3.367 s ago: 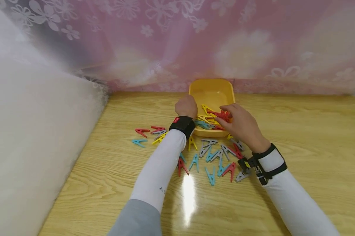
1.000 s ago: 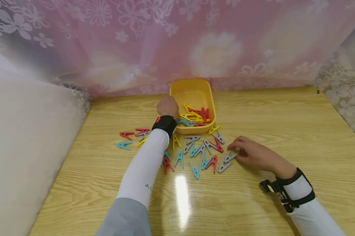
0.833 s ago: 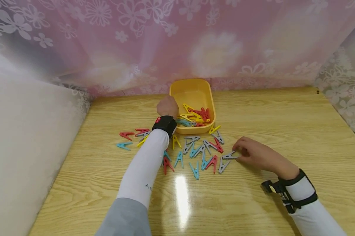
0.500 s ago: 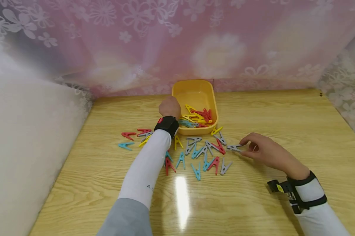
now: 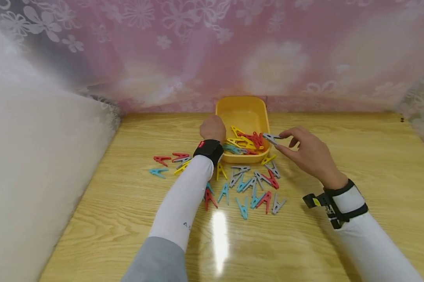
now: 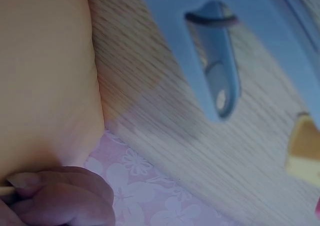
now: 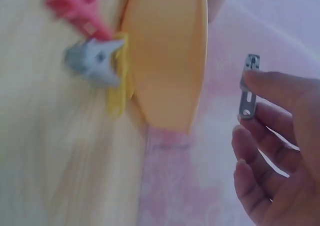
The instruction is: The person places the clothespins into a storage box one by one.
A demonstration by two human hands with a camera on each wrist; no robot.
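Observation:
My right hand (image 5: 308, 154) pinches a grey clothespin (image 5: 271, 138) between thumb and fingertips, at the right rim of a yellow plastic box (image 5: 243, 105). The right wrist view shows this clothespin (image 7: 248, 93) edge-on, with the other fingers loosely curled below it. On the box's left side, my left hand (image 5: 213, 127) grips the rim, its fingers mostly hidden in the head view. Curled fingertips (image 6: 65, 198) show in the left wrist view. Red, yellow and blue clothespins (image 5: 247, 143) lie heaped in the near half of the box.
Several grey, blue and red clothespins (image 5: 252, 182) lie scattered on the wooden table (image 5: 127, 219) in front of the box. A smaller group with a red clothespin (image 5: 161, 159) lies left of the left forearm. A pink flowered cloth (image 5: 197, 70) hangs behind the box.
My right hand has picked the grey clothespin off the table's right side and carried it up and left to the box. The left hand keeps its place at the rim.

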